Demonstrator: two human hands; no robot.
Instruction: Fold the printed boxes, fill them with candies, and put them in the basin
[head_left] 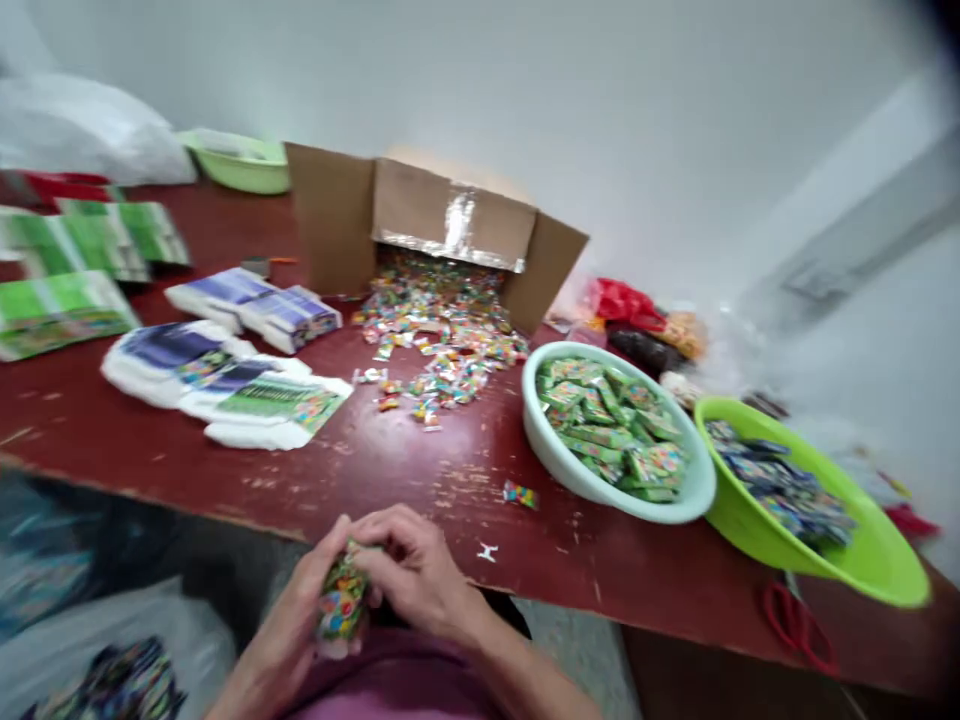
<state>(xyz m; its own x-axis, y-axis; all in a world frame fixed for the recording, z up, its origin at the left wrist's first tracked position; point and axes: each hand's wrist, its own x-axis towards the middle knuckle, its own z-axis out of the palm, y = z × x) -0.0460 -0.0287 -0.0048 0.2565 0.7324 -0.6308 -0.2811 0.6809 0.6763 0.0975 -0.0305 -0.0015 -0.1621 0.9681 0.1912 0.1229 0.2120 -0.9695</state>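
Near the table's front edge, my left hand (306,590) is wrapped round a small green candy box (343,598) with bright coloured dots. The fingers of my right hand (412,565) are bent over the top end of the same box, touching it. Part of the box is hidden by both hands. On the table beyond lie flat printed cartons (281,405), green and purple. A heap of small wrapped candies (450,350) spills from a cardboard box (450,205) on its side. One wrapped candy (520,494) lies apart, right of my hands.
A pale blue basin (540,440) holds green candy boxes; a lime basin (892,565) beside it holds dark ones. Red scissors (799,625) rest at the right edge. Stacked green cartons (64,310) stand at left. A plastic bag (195,630) with dark packets is below the table.
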